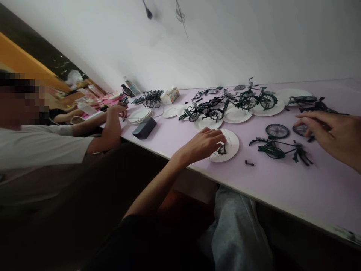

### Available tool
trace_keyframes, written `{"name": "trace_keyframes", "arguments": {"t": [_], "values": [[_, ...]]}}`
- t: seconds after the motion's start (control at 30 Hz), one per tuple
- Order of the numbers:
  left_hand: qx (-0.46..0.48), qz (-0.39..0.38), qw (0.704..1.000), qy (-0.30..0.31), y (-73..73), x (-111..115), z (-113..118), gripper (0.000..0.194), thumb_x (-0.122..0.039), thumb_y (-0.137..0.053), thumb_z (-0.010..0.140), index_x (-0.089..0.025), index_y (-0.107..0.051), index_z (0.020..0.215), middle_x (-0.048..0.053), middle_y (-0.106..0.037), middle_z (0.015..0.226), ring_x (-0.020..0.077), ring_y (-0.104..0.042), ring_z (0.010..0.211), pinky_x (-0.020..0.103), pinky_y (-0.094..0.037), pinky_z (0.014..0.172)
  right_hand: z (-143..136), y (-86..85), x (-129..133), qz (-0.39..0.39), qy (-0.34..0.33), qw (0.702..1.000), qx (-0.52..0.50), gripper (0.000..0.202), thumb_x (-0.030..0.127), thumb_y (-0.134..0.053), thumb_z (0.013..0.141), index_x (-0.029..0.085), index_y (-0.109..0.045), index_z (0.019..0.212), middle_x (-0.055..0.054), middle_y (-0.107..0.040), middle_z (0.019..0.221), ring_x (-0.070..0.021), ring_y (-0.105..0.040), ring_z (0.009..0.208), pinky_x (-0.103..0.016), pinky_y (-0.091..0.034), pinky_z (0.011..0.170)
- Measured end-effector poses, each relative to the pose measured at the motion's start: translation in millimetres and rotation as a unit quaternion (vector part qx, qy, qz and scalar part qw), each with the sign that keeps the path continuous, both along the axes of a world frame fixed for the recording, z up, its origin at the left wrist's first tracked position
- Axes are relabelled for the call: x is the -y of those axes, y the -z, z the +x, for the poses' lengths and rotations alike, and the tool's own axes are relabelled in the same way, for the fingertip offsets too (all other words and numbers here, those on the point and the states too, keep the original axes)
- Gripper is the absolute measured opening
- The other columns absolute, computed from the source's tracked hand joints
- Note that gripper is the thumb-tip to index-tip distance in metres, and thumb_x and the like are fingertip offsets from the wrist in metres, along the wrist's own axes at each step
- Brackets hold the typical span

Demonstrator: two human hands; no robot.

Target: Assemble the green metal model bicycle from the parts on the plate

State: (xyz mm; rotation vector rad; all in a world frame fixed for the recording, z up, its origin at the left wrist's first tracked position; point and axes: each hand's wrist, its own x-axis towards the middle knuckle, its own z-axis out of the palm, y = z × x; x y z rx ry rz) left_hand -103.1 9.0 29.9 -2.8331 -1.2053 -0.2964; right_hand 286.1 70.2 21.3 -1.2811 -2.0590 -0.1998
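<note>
Small parts on a plate are reached by the left hand; its grip cannot be told. Beside an unfinished toy bicycle, the right hand is held open near a wheel. Other bicycles are set behind.

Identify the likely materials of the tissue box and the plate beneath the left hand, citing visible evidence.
Tissue box: probably thin cardboard, smooth, judging by its straight edges and multicoloured printed sides.

Plate: matte white, likely paper, given its dull surface and seemingly crimped rim, though plastic is possible.
</note>
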Motion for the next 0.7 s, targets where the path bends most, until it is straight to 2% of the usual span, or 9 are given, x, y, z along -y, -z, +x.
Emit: {"name": "trace_keyframes", "arguments": {"t": [0.17,0.27,0.37,0.47,0.63,0.7], "values": [[-0.023,0.026,0.999,-0.036,4.6,-10.1,-12.1,0.024,-0.013,-0.045,0.112,-0.016,-0.067,0.123,0.007,-0.077,0.122,0.0191,-0.072,0.107,0.037,-0.047,0.103,2.2,1.3,-2.9,-0.001,0.006,1.000,0.007,0.046,0.044,-0.049,0.090,0.024,-0.085,0.108,-0.008,-0.084,0.089,-0.0235,-0.069,0.059,-0.037,-0.050,0.063],[-0.031,0.017,0.997,-0.065,4.6,-14.1,-19.4,0.022,-0.013,-0.048,0.111,-0.017,-0.068,0.119,0.007,-0.079,0.119,0.0187,-0.073,0.103,0.036,-0.047,0.101,3.1,3.0,-2.0,0.011,0.012,1.000,0.003,0.047,0.041,-0.051,0.090,0.023,-0.085,0.116,-0.007,-0.082,0.081,-0.0212,-0.063,0.053,-0.035,-0.047,0.061],[-0.029,0.017,0.997,-0.062,6.6,-18.1,-20.3,0.020,-0.017,-0.051,0.111,-0.017,-0.070,0.113,0.007,-0.080,0.112,0.0173,-0.073,0.095,0.034,-0.048,0.096,1.2,1.3,2.6,0.024,0.026,0.999,-0.006,0.045,0.039,-0.052,0.090,0.022,-0.085,0.117,-0.006,-0.079,0.073,-0.0189,-0.057,0.048,-0.034,-0.044,0.059],[-0.028,0.032,0.997,-0.068,10.1,-23.1,-19.1,0.019,-0.020,-0.053,0.111,-0.015,-0.071,0.108,0.007,-0.080,0.107,0.0183,-0.072,0.093,0.034,-0.048,0.092,-2.2,-3.3,7.8,0.021,0.028,0.999,-0.025,0.043,0.035,-0.051,0.091,0.023,-0.083,0.117,-0.005,-0.081,0.081,-0.0154,-0.055,0.046,-0.033,-0.043,0.058],[-0.024,0.044,0.997,-0.064,10.0,-30.5,-10.0,0.016,-0.016,-0.056,0.109,-0.014,-0.072,0.106,0.008,-0.079,0.103,0.0188,-0.072,0.092,0.033,-0.049,0.087,-8.6,-10.8,11.4,-0.065,0.062,0.994,-0.059,0.024,0.020,-0.054,0.089,0.025,-0.072,0.103,-0.003,-0.078,0.076,-0.0157,-0.066,0.056,-0.030,-0.044,0.062],[-0.022,0.046,0.998,-0.041,8.0,-34.1,0.0,0.020,-0.019,-0.053,0.111,-0.015,-0.072,0.106,0.007,-0.079,0.103,0.0177,-0.071,0.093,0.032,-0.050,0.090,-10.6,-11.9,10.9,-0.106,0.088,0.988,-0.074,0.018,0.019,-0.058,0.091,0.026,-0.064,0.106,-0.003,-0.079,0.079,-0.0173,-0.072,0.063,-0.030,-0.045,0.063]]}}
